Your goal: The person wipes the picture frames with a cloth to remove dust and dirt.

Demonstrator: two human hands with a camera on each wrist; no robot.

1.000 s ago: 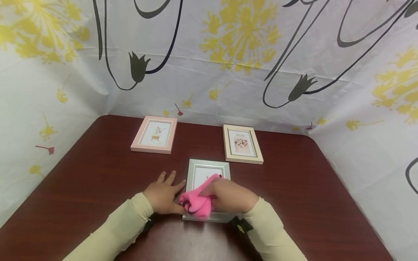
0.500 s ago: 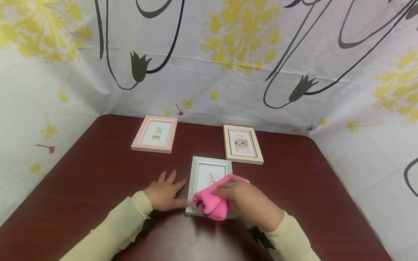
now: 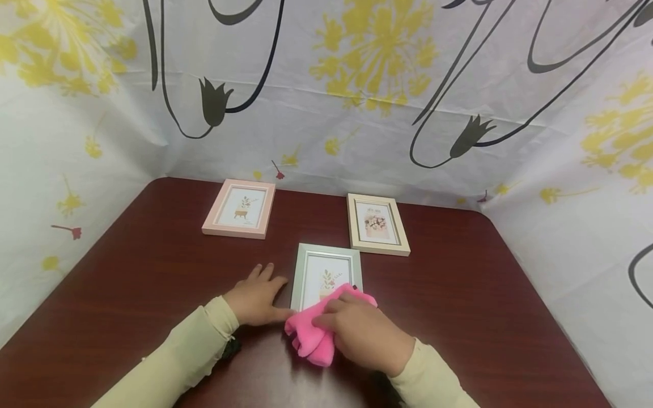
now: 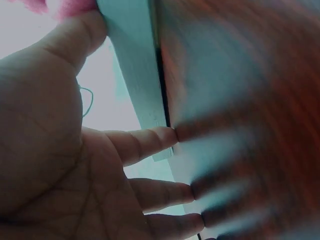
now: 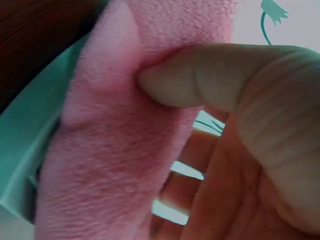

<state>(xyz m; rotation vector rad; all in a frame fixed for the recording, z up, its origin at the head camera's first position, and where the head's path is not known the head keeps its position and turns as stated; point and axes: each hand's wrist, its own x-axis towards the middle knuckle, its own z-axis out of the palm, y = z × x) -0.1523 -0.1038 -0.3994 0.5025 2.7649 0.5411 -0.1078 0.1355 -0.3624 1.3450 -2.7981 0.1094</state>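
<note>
A pale green picture frame with a plant print lies face up at the near middle of the table. My right hand pinches a bunched pink cloth over its lower part, hiding the bottom edge. In the right wrist view the thumb presses on the fuzzy cloth, beside the green frame. My left hand rests on the table with fingers spread. Its thumb touches the side of the frame in the left wrist view.
Farther back lie a pink picture frame on the left and a cream picture frame on the right. The dark red table meets a patterned white curtain at the back and sides.
My right hand with the cloth went right across the frame, then back left and nearer to me. The green frame shifted slightly away from me early on; my left hand stayed nearly still.
</note>
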